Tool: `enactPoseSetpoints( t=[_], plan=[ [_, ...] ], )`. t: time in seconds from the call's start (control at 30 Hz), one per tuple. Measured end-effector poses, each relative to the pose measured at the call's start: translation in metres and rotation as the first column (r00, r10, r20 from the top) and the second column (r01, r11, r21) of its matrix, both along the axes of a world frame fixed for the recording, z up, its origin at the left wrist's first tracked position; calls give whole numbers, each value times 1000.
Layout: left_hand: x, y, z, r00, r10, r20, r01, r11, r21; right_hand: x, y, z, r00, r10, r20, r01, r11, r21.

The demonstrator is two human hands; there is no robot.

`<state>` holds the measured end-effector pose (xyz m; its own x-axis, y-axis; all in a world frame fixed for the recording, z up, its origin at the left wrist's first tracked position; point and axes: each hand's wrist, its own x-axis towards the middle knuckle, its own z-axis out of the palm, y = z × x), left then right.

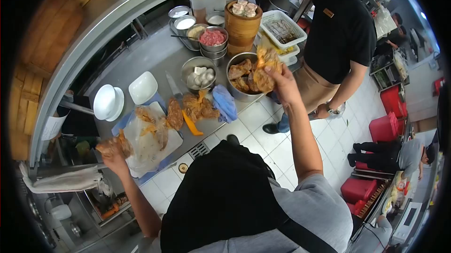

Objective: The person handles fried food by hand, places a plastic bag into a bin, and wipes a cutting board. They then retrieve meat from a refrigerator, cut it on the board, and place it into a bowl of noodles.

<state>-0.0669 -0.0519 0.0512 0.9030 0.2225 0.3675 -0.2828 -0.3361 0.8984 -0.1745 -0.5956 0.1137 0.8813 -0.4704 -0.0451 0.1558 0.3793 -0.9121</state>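
In the head view, my right hand [283, 83] grips a marinated chicken piece [267, 62] over the right rim of a round metal pot [244, 97]. More browned, seasoned chicken pieces [240, 68] lie inside that pot. At the left, my left hand [114, 158] is closed round another marinated chicken piece [123, 145], beside the white cutting board [171, 147]. A clear plastic bag [141, 147] with chicken in it lies on the board. Several loose chicken pieces [197, 106] sit between board and pot, near a knife with an orange handle [191, 125].
A blue cloth [224, 104] lies by the counter edge. Behind are a metal bowl of white balls [201, 78], a bowl of pink meat [213, 37], a bamboo steamer [242, 27] and white dishes [143, 87]. A person in a black shirt [340, 32] stands at the right.
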Motion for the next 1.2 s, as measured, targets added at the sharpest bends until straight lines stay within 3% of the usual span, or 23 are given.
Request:
enactPoseSetpoints(
  t=[0.07,0.13,0.17,0.2,0.23,0.27,0.33,0.43,0.47,0.5,0.53,0.57,0.63,0.7,0.77,0.83,0.93,1.0,1.03,1.1,1.13,1.17,1.2],
  plan=[
    [17,-33,24,998,23,-55,-36,967,-251,5,-7,17,999,-40,22,42,997,-72],
    [22,-108,58,978,-162,-133,114,943,-311,11,-9,32,998,-29,48,34,994,-107],
    [23,-150,75,925,-264,-273,161,924,-347,15,-7,39,998,-43,53,54,976,-213],
    [30,-190,68,862,-488,-136,361,780,-510,19,-5,46,996,-57,61,74,946,-317],
    [24,-237,78,867,-462,-187,299,782,-547,22,-3,52,997,-50,62,67,945,-321],
    [30,-272,76,753,-655,-58,493,621,-610,24,-1,58,992,-47,118,86,931,-354],
    [29,-332,77,619,-785,-1,582,459,-671,25,9,72,981,-63,183,130,916,-380],
    [41,-378,20,554,-824,-122,546,470,-694,31,-8,52,981,-113,161,184,815,-549],
    [45,-382,-4,623,-768,-147,699,631,-336,31,-15,40,981,-120,154,186,815,-549],
    [48,-384,-10,691,-712,-127,722,687,81,33,-20,31,980,-117,158,188,800,-570],
    [47,-381,-18,756,-647,-103,652,726,219,34,-26,25,980,-112,162,188,785,-591],
    [47,-382,-25,752,-650,-109,656,723,217,33,-33,20,981,-117,157,188,785,-590],
    [38,-377,-8,709,-700,79,558,627,543,28,-34,26,987,-121,102,157,787,-596],
    [35,-390,-9,690,-719,81,533,581,615,32,-35,42,991,-120,62,133,787,-603],
    [36,-399,-8,667,-738,97,498,539,680,39,-36,54,968,-156,194,248,683,-687],
    [37,-404,-10,631,-776,12,466,391,793,39,-34,60,970,-165,176,241,704,-668],
    [45,-400,-12,556,-831,-38,533,321,783,36,-26,50,955,-225,193,293,629,-720],
    [52,-398,-11,525,-847,-84,576,281,767,35,-20,26,915,-318,247,363,389,-846],
    [53,-397,-8,487,-864,-130,620,237,748,36,-16,10,913,-370,174,338,442,-831],
    [49,-395,-3,452,-872,-188,676,197,710,34,-6,-19,926,-378,-21,107,316,-943],
    [47,-394,-1,413,-878,-243,724,155,672,30,-6,-44,927,-374,-24,103,316,-943],
    [47,-392,-2,421,-875,-240,720,161,675,31,-9,-72,958,-281,-50,2,181,-983],
    [44,-387,-3,463,-874,-150,707,262,657,32,-4,-74,977,-193,-89,-84,33,-996]
  ],
)
